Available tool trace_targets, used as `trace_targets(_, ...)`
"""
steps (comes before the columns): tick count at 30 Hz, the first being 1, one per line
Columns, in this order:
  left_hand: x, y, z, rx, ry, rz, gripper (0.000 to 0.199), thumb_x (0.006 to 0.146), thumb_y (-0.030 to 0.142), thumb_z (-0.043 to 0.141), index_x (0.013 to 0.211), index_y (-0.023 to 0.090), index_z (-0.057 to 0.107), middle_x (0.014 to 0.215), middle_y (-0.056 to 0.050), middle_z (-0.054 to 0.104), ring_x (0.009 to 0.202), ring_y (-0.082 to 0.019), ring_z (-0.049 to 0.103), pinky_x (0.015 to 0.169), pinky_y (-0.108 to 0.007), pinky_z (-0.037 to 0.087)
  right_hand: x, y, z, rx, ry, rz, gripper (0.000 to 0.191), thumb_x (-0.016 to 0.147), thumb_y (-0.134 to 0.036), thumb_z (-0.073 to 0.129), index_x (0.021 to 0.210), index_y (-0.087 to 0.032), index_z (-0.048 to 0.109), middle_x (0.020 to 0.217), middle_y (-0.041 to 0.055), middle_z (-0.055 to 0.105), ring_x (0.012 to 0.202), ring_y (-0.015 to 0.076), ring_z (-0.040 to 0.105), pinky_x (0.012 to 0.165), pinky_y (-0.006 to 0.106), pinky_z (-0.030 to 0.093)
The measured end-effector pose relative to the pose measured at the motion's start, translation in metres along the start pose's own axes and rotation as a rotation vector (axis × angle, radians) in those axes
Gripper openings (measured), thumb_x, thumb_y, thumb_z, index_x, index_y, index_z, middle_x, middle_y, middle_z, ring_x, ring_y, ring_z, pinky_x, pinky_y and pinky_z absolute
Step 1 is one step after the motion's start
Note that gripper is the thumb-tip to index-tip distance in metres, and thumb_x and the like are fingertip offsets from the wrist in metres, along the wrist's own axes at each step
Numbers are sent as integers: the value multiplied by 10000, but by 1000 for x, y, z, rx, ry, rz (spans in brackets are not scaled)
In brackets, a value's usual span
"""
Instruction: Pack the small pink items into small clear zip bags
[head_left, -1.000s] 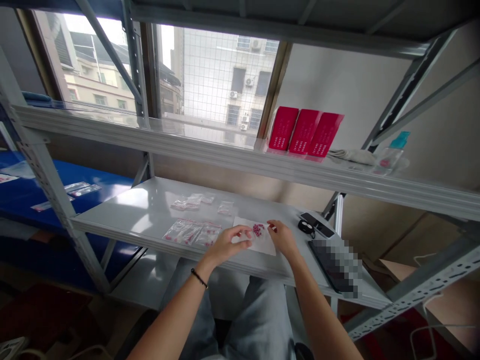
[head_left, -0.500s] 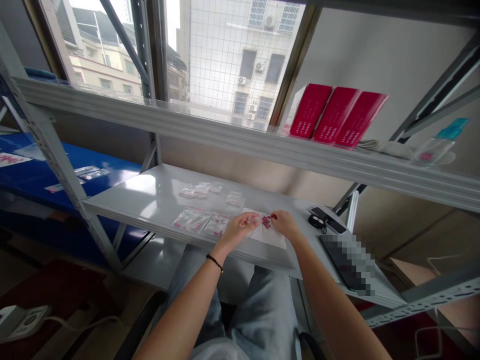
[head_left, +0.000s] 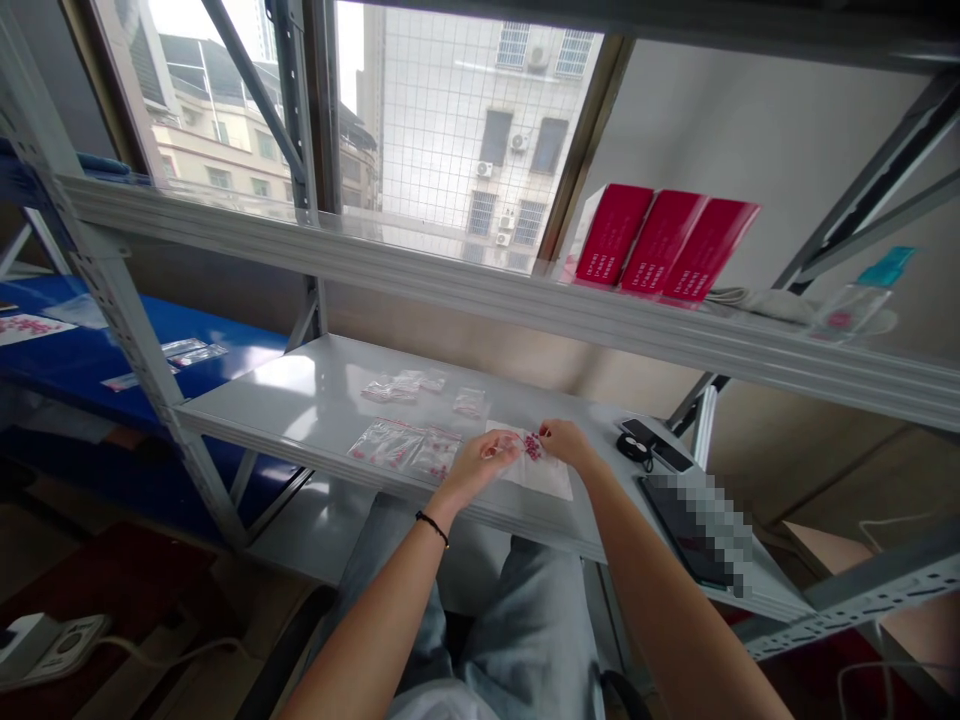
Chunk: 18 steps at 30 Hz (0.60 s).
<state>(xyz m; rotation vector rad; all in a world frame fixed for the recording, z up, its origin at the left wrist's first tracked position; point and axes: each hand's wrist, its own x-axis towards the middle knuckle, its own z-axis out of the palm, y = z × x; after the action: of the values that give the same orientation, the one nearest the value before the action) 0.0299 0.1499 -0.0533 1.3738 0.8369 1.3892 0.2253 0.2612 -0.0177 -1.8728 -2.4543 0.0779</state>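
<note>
Your left hand [head_left: 480, 467] and right hand [head_left: 568, 444] sit close together over a white paper sheet [head_left: 541, 476] on the grey steel shelf [head_left: 292, 395]. Main item: a small cluster of pink beads [head_left: 532, 446], lying on the upper part of the sheet, between your hands. Exact bead form is too small to tell. Cluster runs slightly longer than wide, long axis about top-left to bottom-right in the head view, though that's rough. Right hand is nearer: your right fingers [head_left: 543, 433] are curled in at the cluster's upper right, just beside it or touching. Your left fingers [head_left: 513, 448] are bunched together to its left, with a small gap to the cluster. Neither hand is spread open, but I can't tell whether either is gripping anything; fingertips are too small and partly hidden. Left of the sheet are two clear zip bags [head_left: 387, 444] [head_left: 437, 452] with pink bits inside, and further back are smaller clear bags [head_left: 392, 390] [head_left: 470, 402]. Right of your right hand: a black phone [head_left: 667, 456] and a black round case [head_left: 634, 447], with a pixelated dark tablet [head_left: 694, 530] nearer you. Up on the next shelf are three red boxes [head_left: 651, 243] and a clear bottle with a teal cap [head_left: 859, 307].
</note>
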Motion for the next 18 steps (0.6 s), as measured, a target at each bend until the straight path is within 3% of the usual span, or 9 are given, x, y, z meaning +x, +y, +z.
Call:
trace_targets(3, 0, 2, -1, 0, -1, 1, 394, 824, 496, 720, 1078, 194, 731, 1055, -67, 741, 1020, -245, 644, 918, -325, 457, 0, 1, -2, 7, -9, -8, 255, 974, -392, 602, 984, -159, 703, 1013, 62, 737, 936, 193, 681, 898, 388, 509)
trace_targets(8, -1, 0, -1, -28, -7, -2, 402, 830, 486, 716, 1089, 178, 724, 1065, -78, 737, 1027, -250, 647, 916, -331, 466, -2, 6, -4, 39, 15, -15, 207, 979, -328, 596, 984, -155, 707, 999, 58, 738, 932, 191, 680, 893, 385, 511)
trace_targets(14, 0, -2, -1, -59, -14, -2, 387, 840, 448, 720, 1112, 172, 719, 1077, -83, 735, 1038, -248, 651, 924, -332, 470, -6, 10, -3, 118, 57, -5, 179, 885, -140, 570, 924, -160, 744, 945, 81, 766, 883, 192, 679, 786, 290, 458)
trace_targets(18, 0, -2, -2, -46, -12, -19, 401, 835, 451, 727, 1115, 164, 721, 1107, -99, 730, 1065, -260, 649, 935, -342, 474, -17, 9, -13, 213, 105, -20, 210, 865, -141, 536, 896, -157, 743, 918, 86, 770, 844, 188, 670, 735, 260, 434)
